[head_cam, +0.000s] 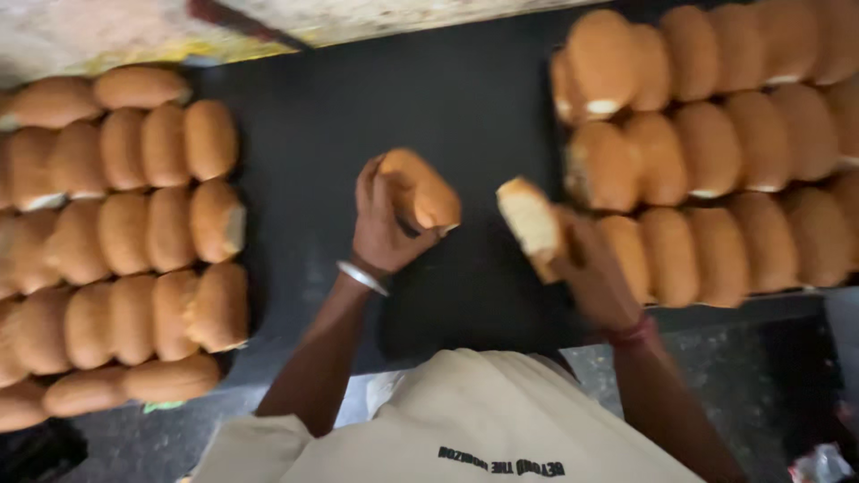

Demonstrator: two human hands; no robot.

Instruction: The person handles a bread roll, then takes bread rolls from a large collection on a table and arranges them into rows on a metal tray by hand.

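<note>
My left hand (383, 224) grips a golden-brown bread bun (420, 190) above the black work surface (403, 98); a metal bangle circles that wrist. My right hand (592, 268) holds another bun (530, 219), its pale torn side facing up. The two buns are a short way apart near the middle of the view. Rows of joined buns (125, 233) lie to the left, and a larger batch of buns (716, 152) lies to the right, just beside my right hand.
A pale, stained wall edge (116, 31) runs along the top left. A dark speckled counter edge (716, 358) shows at the bottom right. My cream shirt (465, 420) fills the lower middle.
</note>
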